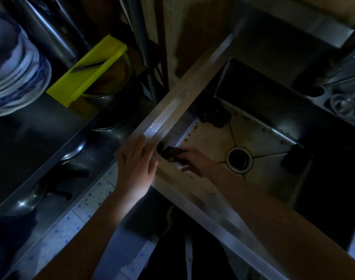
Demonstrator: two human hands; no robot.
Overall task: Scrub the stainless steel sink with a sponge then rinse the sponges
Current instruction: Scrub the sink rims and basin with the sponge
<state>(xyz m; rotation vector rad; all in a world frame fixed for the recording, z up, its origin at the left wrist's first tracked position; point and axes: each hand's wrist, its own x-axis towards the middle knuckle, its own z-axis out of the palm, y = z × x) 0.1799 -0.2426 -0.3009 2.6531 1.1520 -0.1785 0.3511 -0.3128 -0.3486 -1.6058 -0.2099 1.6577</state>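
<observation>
The stainless steel sink [261, 136] fills the right half of the dim head view, its round drain [238, 158] near the middle and brown specks along its floor edges. Inside the near left corner my right hand [192, 161] presses a dark brownish sponge [170, 152] against the sink wall. Flat on the sink's left rim [172, 110] lies my left hand [137, 164], fingers spread and holding nothing. A dark scouring pad [214, 114] sits in the far left corner of the basin. Another dark sponge [293, 158] leans on the right side of the sink floor.
Left of the sink is a steel shelf with stacked blue-and-white bowls [15, 63], a yellow slicer [85, 71] over a bowl, and metal pots. A faucet pipe [342, 57] and a glass [344, 105] are at the far right. Tiled floor shows below.
</observation>
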